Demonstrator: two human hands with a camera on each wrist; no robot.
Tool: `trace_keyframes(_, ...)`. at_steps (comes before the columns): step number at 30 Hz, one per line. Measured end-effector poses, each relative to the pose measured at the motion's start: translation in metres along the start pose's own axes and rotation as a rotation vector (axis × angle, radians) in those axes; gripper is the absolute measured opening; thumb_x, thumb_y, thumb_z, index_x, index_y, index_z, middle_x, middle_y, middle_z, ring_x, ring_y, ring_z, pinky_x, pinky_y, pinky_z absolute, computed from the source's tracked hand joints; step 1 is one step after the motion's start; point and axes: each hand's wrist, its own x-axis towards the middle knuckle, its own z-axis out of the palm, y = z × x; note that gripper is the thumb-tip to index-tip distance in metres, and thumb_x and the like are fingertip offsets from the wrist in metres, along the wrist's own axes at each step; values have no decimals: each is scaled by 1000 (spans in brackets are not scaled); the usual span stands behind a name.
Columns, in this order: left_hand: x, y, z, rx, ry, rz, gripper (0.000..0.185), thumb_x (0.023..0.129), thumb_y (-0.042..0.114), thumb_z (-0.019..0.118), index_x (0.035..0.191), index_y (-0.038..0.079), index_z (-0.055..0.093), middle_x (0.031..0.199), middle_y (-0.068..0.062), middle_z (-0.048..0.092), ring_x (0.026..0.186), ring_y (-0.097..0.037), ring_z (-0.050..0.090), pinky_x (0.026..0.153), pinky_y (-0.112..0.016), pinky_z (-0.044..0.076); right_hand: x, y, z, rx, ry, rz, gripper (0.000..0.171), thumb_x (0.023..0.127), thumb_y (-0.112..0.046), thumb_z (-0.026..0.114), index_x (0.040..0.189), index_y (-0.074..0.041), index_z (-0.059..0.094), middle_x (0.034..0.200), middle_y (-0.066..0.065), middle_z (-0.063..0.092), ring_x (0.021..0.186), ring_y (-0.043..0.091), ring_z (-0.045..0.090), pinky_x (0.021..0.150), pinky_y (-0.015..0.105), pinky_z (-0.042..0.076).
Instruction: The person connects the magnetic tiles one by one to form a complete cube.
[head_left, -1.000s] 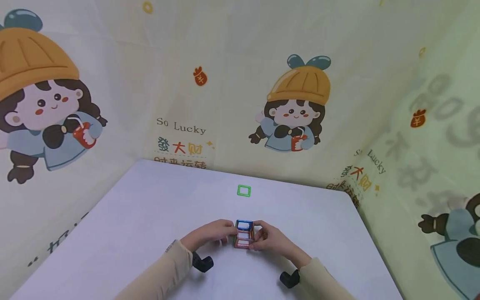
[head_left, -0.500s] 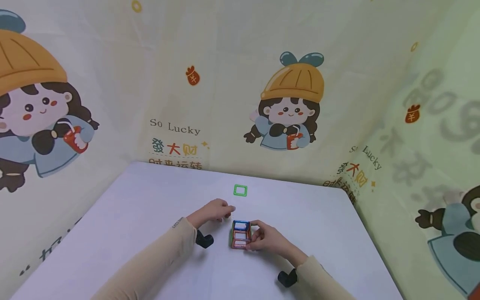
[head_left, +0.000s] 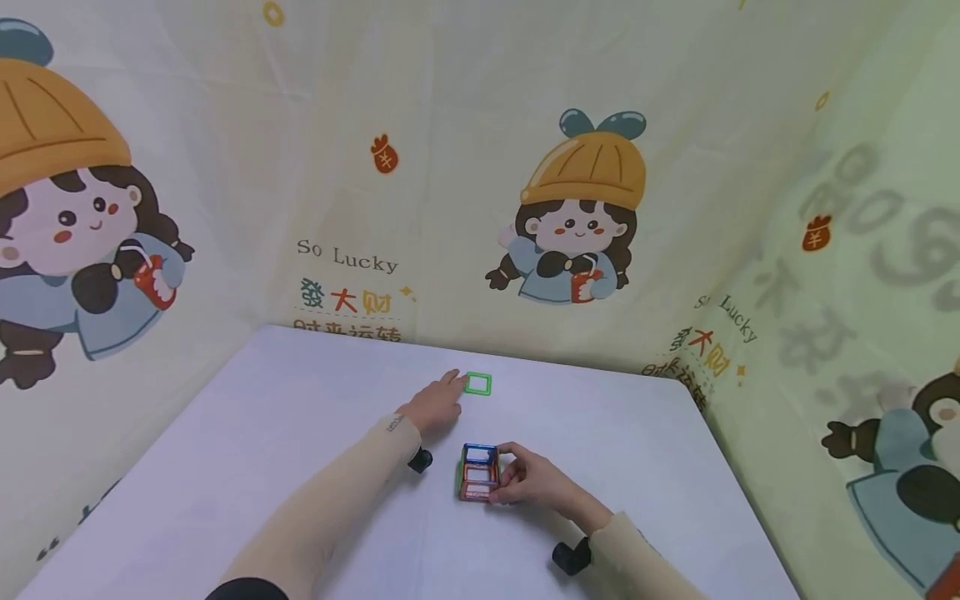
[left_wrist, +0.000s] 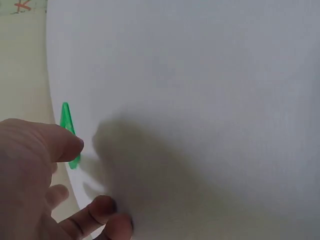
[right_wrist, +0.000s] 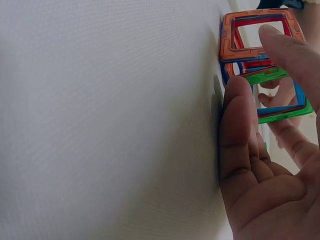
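A small structure of square-framed magnetic tiles (head_left: 480, 473), blue, red, orange and green, stands on the table in the head view. My right hand (head_left: 542, 483) holds its right side, thumb at the near corner and index finger at the far one. In the right wrist view the thumb lies over an orange frame (right_wrist: 245, 54), with a green-edged frame (right_wrist: 285, 117) beyond it. Farther back, my left hand (head_left: 437, 404) reaches to a loose green square tile (head_left: 468, 390), its fingertips at the tile's left edge. The left wrist view shows the thumb partly covering that tile (left_wrist: 66, 115).
The white table (head_left: 300, 450) has its back edge just behind the green tile. A printed cloth (head_left: 450, 208) with cartoon figures hangs behind and along both sides. Black wrist mounts (head_left: 573, 557) stick out beneath the sleeves.
My left hand has let go of the tile structure and moved forward to the loose green tile. My right hand keeps its hold on the structure, which stays in about the same place.
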Motion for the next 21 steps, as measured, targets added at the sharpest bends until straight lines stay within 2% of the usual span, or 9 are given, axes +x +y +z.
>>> trace_keyframes(5, 1, 1, 0, 46, -24, 10, 60, 106, 19, 51, 163, 23, 32, 171, -11, 24, 153, -35, 34, 121, -53, 33, 0, 0, 1, 2, -2, 3, 66, 82, -22, 88, 138, -16, 54, 94, 3, 66, 86, 18, 61, 77, 31, 50)
trace_keyframes(9, 3, 0, 3, 82, 12, 45, 54, 106, 19, 50, 159, 25, 41, 168, -14, 29, 149, -39, 40, 117, -55, 38, -1, -1, 1, -11, 12, 10, 68, 82, -22, 89, 140, -15, 54, 94, 3, 66, 86, 18, 61, 77, 32, 50)
trace_keyframes(13, 6, -4, 5, 79, 53, 41, 48, 104, 21, 54, 152, 19, 51, 163, -18, 37, 143, -38, 48, 111, -55, 45, -1, -2, 1, -12, 15, 11, 70, 82, -23, 88, 142, -14, 52, 95, 3, 65, 86, 18, 61, 77, 32, 50)
trace_keyframes(17, 5, -7, 1, 36, 62, 24, 33, 100, 22, 62, 132, 13, 61, 158, -20, 40, 133, -37, 56, 107, -52, 49, 0, -2, 2, -5, 11, 4, 71, 82, -23, 88, 142, -13, 52, 96, 3, 65, 86, 18, 61, 77, 31, 50)
trace_keyframes(21, 3, -10, -3, -10, 49, 20, 12, 98, 21, 68, 106, 13, 62, 155, -19, 44, 124, -32, 60, 105, -47, 50, 0, 0, 3, 0, 13, 4, 70, 82, -21, 88, 142, -13, 52, 95, 3, 66, 86, 18, 61, 76, 31, 50)
